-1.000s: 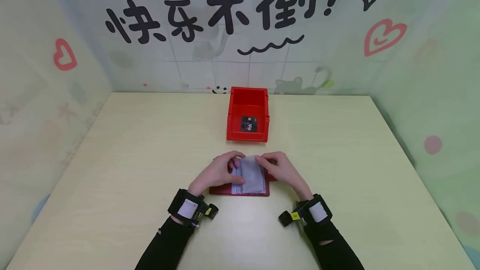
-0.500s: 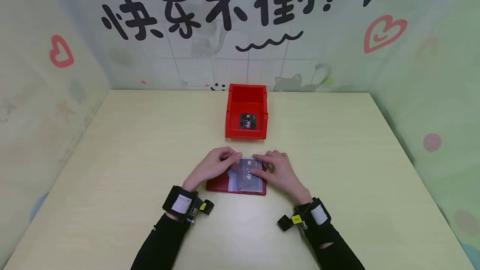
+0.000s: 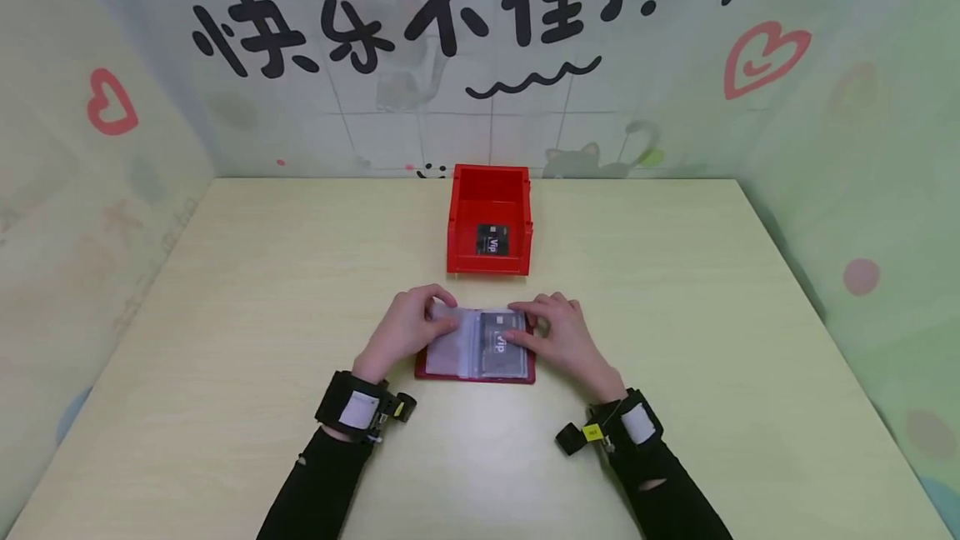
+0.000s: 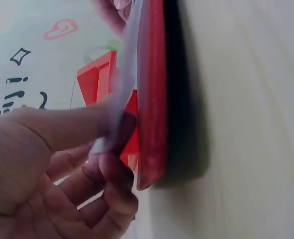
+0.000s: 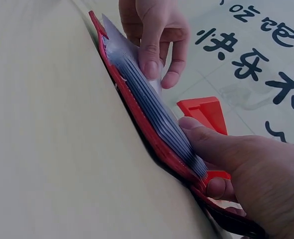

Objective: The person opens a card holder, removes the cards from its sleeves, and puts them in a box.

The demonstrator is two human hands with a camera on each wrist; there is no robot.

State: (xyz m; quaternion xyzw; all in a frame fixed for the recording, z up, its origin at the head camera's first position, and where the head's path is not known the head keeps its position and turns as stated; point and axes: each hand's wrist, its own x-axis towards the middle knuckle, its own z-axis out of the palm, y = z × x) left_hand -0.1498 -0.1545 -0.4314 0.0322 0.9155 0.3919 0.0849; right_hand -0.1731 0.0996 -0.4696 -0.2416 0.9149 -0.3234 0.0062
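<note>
The holder (image 3: 476, 373) is red with clear sleeves, and the bin (image 3: 489, 223) is red too. Both cards (image 3: 501, 342) (image 3: 492, 239) are black; the table (image 3: 675, 315) is pale wood-grain.

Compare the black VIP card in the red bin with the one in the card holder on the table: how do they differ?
The card in the bin lies bare and untouched on the floor of the red bin, farther from the person. The card in the holder sits under a clear sleeve of the open red card holder, with the right hand touching its page. Both are dark cards with VIP lettering.
</note>
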